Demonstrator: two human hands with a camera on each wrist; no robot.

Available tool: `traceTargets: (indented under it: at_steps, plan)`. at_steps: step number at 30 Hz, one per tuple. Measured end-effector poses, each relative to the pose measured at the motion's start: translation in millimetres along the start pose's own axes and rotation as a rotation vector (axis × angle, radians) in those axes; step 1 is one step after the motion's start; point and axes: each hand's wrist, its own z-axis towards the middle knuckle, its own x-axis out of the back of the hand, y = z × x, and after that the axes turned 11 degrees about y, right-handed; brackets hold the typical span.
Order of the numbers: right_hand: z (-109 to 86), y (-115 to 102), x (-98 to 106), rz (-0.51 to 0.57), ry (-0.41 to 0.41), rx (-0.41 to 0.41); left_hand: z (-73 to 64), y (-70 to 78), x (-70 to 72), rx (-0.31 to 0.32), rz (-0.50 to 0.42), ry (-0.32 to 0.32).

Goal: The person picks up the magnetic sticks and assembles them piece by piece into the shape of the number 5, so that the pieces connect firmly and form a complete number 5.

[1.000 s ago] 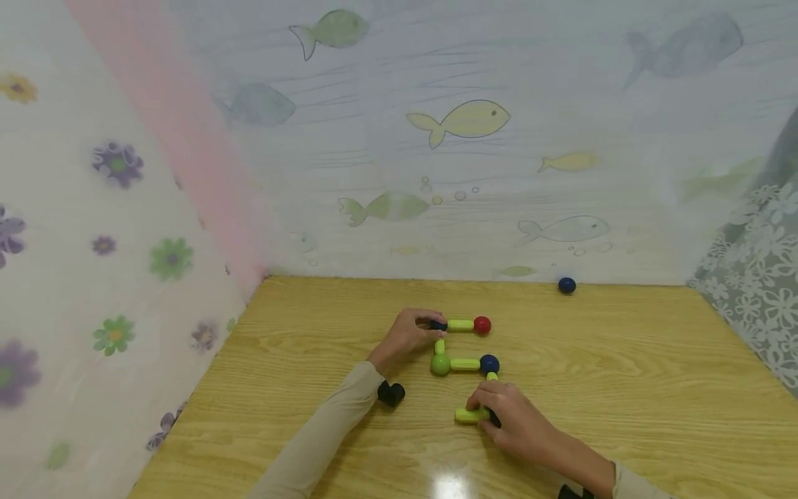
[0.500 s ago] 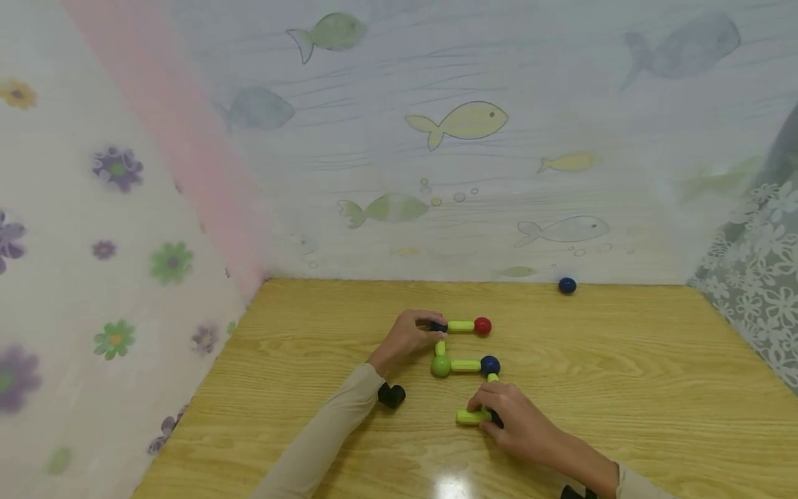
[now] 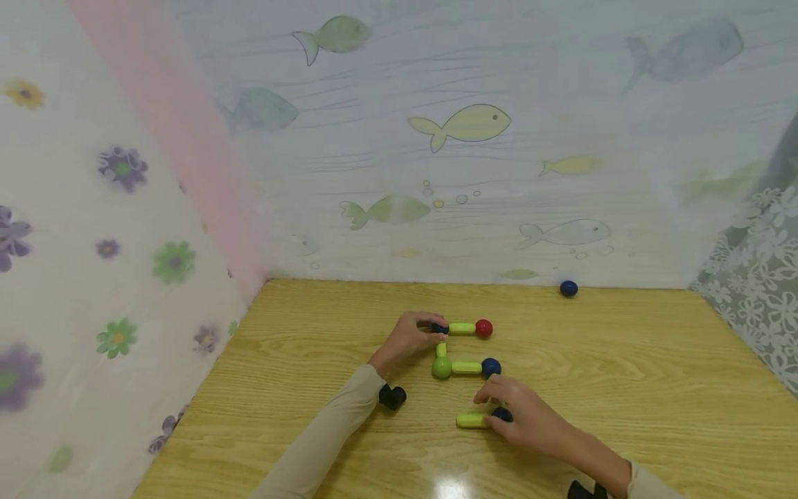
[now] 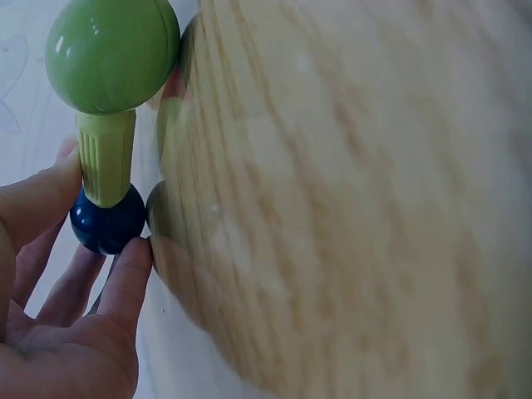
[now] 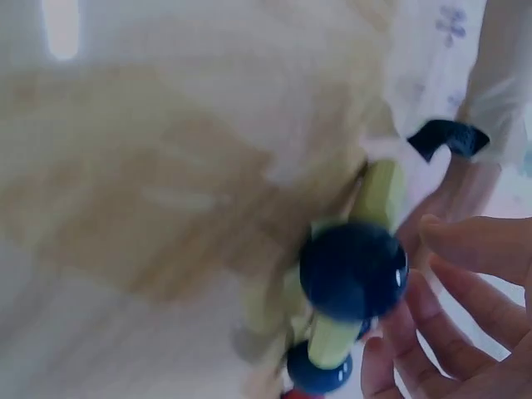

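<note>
A zigzag of yellow-green rods and balls lies on the wooden table. My left hand point(image 3: 405, 339) pinches the dark blue ball point(image 4: 108, 220) at its far left corner. From that ball one rod point(image 3: 462, 328) reaches a red ball point(image 3: 483, 328), and another leads to a green ball point(image 3: 442, 367). A further rod point(image 3: 466, 368) joins the green ball to a second blue ball point(image 3: 491, 366). My right hand point(image 3: 530, 419), fingers spread, is beside the nearest blue ball point(image 5: 353, 270), from which a rod point(image 3: 470, 421) points left. In the right wrist view the thumb stands apart from this ball.
A loose dark blue ball point(image 3: 569, 288) lies at the table's back edge by the fish-patterned wall. Black wrist cameras show at the left wrist point(image 3: 392, 396) and the right wrist point(image 3: 586, 490). A flowered wall point(image 3: 174, 262) borders the left side.
My right hand's fingers have loosened from the nearest blue ball and lifted slightly, leaving more of that ball in sight. My left hand keeps its place on the far blue ball.
</note>
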Motion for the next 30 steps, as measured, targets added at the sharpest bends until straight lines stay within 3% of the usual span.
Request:
traceTargets:
  at_steps: [4, 12, 18, 30]
  plan:
    - [3.7, 8.3, 10.1, 0.009, 0.101, 0.034, 0.4, -0.9, 0.8, -0.014, 0.005, 0.002]
    - [9.8, 31.7, 34.3, -0.044, 0.242, -0.02, -0.1, -2.4, 1.2, -0.015, 0.016, 0.0]
    - [13.7, 59.0, 53.5, -0.104, 0.299, -0.1, -1.0, 0.5, 0.7, -0.017, 0.008, 0.009]
    - [19.4, 122.8, 96.0, -0.155, 0.338, -0.368, -1.1, -0.1, -0.5, -0.024, 0.008, 0.015]
